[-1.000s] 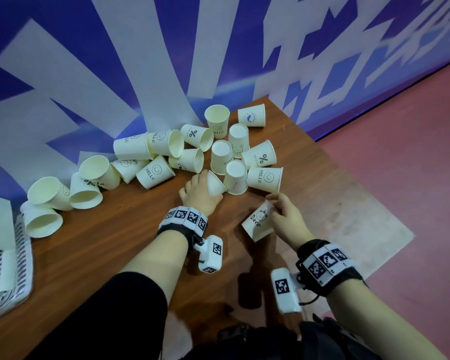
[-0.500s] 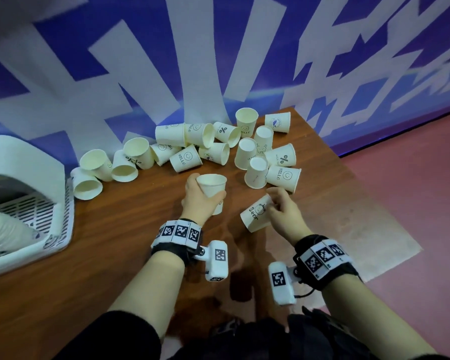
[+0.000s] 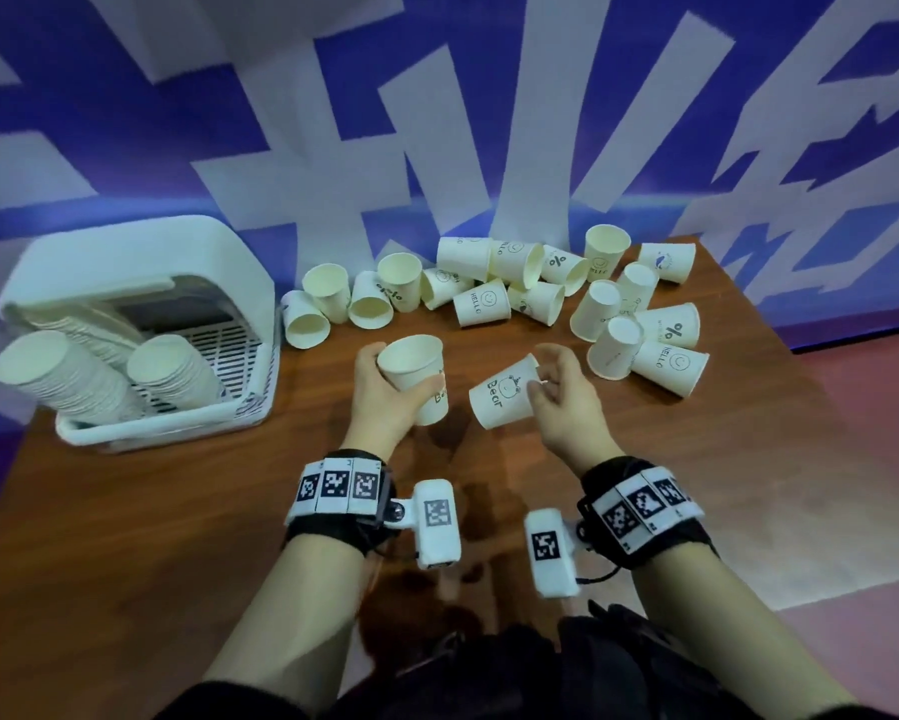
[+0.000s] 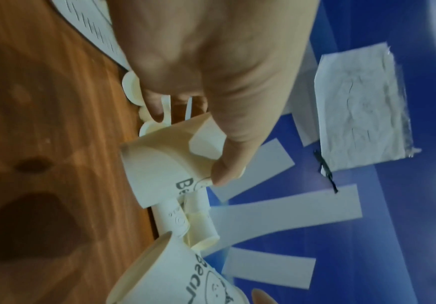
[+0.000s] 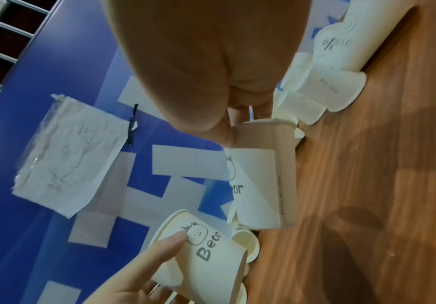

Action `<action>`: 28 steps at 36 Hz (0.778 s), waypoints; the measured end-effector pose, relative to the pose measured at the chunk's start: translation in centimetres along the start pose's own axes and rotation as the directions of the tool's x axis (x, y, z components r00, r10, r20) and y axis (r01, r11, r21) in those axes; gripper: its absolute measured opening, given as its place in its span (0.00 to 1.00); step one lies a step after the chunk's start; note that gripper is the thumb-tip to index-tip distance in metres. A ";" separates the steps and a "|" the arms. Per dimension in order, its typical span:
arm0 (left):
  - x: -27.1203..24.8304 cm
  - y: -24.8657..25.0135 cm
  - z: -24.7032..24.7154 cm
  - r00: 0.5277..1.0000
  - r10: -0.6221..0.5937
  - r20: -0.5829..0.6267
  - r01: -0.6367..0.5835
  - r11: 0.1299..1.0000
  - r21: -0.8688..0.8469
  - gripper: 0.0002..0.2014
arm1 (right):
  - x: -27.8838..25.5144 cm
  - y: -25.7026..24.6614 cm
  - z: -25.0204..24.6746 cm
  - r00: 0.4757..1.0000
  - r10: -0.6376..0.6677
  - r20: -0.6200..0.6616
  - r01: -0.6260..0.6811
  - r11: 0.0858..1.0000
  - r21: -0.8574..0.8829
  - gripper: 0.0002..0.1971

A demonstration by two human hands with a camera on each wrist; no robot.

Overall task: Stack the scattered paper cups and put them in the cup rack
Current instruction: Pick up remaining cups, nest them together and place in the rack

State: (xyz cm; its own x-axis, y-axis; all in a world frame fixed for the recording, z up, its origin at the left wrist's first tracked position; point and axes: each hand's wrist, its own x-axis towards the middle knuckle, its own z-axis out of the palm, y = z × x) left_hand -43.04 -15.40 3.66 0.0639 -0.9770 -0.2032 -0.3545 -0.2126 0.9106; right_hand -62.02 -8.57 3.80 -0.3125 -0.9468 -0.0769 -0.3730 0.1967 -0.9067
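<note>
Over at the left edge of the head view, a white cup rack [image 3: 141,283] sits on the brown table [image 3: 125,511], its hood tipped back against the blue-and-white wall [image 3: 281,96]; two stacks of paper cups [image 3: 68,379] lie inside it on their sides, rims toward the camera. Just right of the rack, along the upper middle of the frame, the scattered cups [image 3: 494,283] lie in a loose heap by the wall, most on their sides, a few standing mouth-down, with prints such as "HELLO" and a percent sign. Below them, in the centre, the left hand [image 3: 385,397] has its fingers and thumb wrapped round an upright Bear cup [image 3: 416,371], mouth up, lifted off the table; the left wrist view shows the thumb pressed on the cup wall beside the print. Next to it on the right, close but not touching, the right hand [image 3: 561,402] pinches a second Bear cup [image 3: 504,394] by its base end, the cup tilted with its open mouth pointing down-left toward the table. Both wrists wear black bands with square-patterned markers [image 3: 338,485] and small white cameras [image 3: 437,517]. Pink floor [image 3: 863,459] fills the far right of the frame.
</note>
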 end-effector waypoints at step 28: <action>0.5 -6.1 -20.9 0.947 -0.024 -0.321 -0.027 0.988 -0.154 0.37 | -0.3 -11.5 18.8 0.958 -0.237 0.162 0.225 0.970 0.089 0.20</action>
State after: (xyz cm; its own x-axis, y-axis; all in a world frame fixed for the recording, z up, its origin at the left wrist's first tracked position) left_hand -21.32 -14.92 5.49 0.3688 -0.9243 -0.0987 -0.2084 -0.1857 0.9603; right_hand -41.22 -15.35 6.47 -0.0694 -0.9948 0.0741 -0.3540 -0.0449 -0.9342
